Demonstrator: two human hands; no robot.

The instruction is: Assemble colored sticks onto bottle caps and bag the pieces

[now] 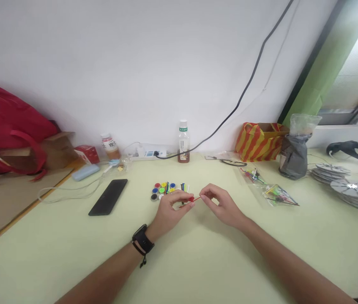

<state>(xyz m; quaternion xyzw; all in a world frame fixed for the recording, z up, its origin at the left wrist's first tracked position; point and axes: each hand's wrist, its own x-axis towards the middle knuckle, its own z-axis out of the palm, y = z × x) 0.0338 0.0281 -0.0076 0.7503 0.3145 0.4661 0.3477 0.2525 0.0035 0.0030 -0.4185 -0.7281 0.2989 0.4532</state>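
A thin red stick (197, 199) with a small red round piece (192, 199) at it is held up over the table between both hands. My left hand (170, 212), wearing a black watch (143, 239), has thumb and fingers closed on the stick near the round piece. Its right end is pinched between the fingertips of my right hand (222, 207). Just behind my left hand lie several small coloured discs (162, 190), in red, yellow, blue, green, black and white. Beside them are short coloured sticks (183, 187), partly hidden by my left hand.
A black phone (108, 197) lies to the left, near a white cable. A drink bottle (183, 141) stands by the wall. Toward the right are plastic packets of coloured parts (280, 196), a striped bag (258, 141), a grey bag (293, 156) and stacked grey discs (354, 188).
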